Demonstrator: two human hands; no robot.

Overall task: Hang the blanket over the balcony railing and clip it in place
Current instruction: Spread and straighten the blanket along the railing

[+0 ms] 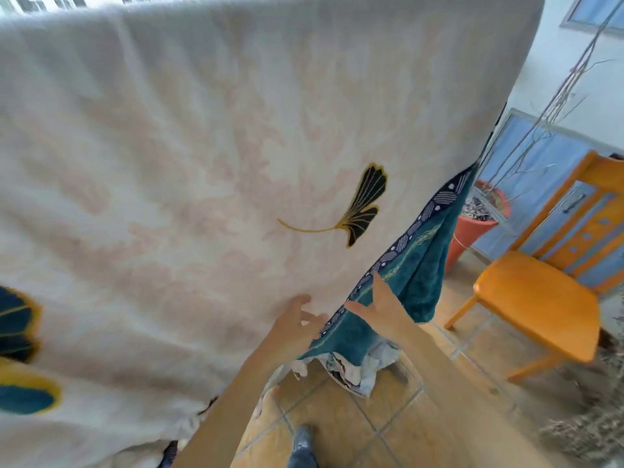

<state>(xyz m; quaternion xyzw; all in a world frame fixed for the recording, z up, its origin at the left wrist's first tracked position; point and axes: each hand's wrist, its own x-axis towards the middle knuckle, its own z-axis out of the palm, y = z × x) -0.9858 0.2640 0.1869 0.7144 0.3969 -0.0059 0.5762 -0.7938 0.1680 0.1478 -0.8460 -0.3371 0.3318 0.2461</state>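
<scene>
The blanket [189, 157] hangs down in front of me and fills most of the view, showing its cream side with ginkgo leaf prints. The railing beneath its top fold is hidden. At the right edge the teal side with a navy patterned border [415, 265] folds toward me. My left hand [297, 324] grips this lower right edge, its fingers curled at the border. My right hand [380, 307] lies against the teal fold, thumb spread and index finger straight along the border. No clip is in view.
An orange wooden chair [537, 295] stands to the right on the tiled floor [354, 430]. A red plant pot [472, 231] with bare twigs sits behind the blanket's edge. Crumpled laundry [358, 366] lies below the blanket. Dry brush [587, 434] is at the lower right.
</scene>
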